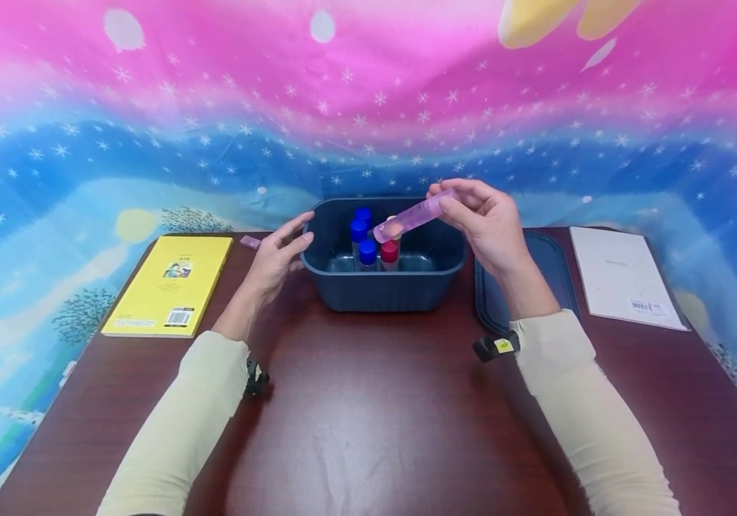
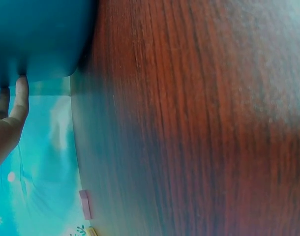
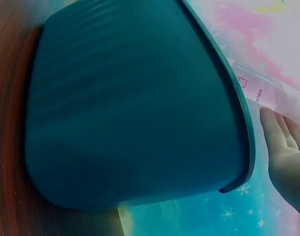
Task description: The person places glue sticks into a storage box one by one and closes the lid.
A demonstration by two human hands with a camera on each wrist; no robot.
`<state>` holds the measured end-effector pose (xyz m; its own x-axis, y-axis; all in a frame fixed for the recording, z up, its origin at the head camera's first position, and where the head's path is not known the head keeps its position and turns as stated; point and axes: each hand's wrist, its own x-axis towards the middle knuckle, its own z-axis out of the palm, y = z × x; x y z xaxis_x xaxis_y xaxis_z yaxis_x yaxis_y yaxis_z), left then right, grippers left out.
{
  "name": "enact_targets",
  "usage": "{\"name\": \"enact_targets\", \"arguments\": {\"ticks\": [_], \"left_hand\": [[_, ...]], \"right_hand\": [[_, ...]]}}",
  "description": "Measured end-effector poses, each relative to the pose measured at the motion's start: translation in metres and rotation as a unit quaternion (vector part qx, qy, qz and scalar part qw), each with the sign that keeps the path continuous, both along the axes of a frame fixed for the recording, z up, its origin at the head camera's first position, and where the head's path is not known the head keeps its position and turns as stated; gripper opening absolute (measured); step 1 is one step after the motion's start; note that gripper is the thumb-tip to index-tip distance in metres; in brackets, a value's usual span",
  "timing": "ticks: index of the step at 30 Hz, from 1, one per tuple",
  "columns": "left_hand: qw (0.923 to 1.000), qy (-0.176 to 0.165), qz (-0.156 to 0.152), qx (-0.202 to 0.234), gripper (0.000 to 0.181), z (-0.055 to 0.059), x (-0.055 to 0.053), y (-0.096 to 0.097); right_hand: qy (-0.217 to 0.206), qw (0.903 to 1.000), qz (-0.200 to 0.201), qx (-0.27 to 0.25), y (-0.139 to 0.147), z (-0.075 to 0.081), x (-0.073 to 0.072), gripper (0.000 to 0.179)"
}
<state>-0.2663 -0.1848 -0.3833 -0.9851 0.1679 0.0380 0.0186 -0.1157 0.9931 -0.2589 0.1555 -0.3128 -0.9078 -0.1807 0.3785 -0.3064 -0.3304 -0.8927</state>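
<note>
A dark blue-grey bin [image 1: 381,292] stands near the back of the table. My left hand [image 1: 273,266] touches its left end with fingers spread and fairly straight; in the left wrist view the fingertips [image 2: 22,91] meet the bin wall. My right hand [image 1: 487,222] pinches a long translucent pink tube [image 1: 413,216] between thumb and fingers, tilted over the bin with its lower end to the left. Small print shows on the tube [image 3: 253,90] in the right wrist view. Inside the bin stand several blue-capped bottles [image 1: 367,252] and a red-capped one [image 1: 389,252]. The tube partly covers a yellow cap [image 1: 397,221].
A yellow book [image 1: 168,287] lies at the left of the table, with a small pink piece [image 1: 250,242] beyond its right corner. To the right lie a dark lid [image 1: 551,269], partly behind my right forearm, and a white book [image 1: 622,276]. A printed cloth [image 1: 368,107] hangs behind.
</note>
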Motion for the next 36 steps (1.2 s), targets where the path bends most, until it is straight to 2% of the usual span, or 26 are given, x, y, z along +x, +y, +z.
{"name": "enact_targets", "arguments": {"ticks": [11, 17, 24, 32, 36], "left_hand": [[1.0, -0.002, -0.001, 0.001, 0.054, 0.0003, 0.0004, 0.0016], [1.0, -0.001, 0.001, 0.004, 0.053, -0.0018, 0.0011, 0.0011], [1.0, -0.002, 0.001, 0.004, 0.053, -0.0014, 0.0025, 0.0011], [1.0, 0.001, 0.0, 0.002, 0.053, -0.0011, 0.0019, 0.0008], [1.0, 0.001, 0.0, 0.0, 0.054, -0.0012, 0.0012, 0.0007]], "right_hand": [[-0.01, 0.9997, -0.021, 0.006, 0.0054, -0.0044, -0.005, 0.03], [-0.01, 0.995, -0.054, 0.083, 0.0058, -0.007, -0.0042, 0.031], [-0.006, 0.9821, -0.077, 0.172, 0.0053, -0.0074, -0.0037, 0.035], [0.011, 0.956, -0.087, 0.28, 0.0014, -0.008, -0.0051, 0.037], [0.008, 0.9472, -0.086, 0.309, -0.0002, -0.0092, -0.0065, 0.038]]}}
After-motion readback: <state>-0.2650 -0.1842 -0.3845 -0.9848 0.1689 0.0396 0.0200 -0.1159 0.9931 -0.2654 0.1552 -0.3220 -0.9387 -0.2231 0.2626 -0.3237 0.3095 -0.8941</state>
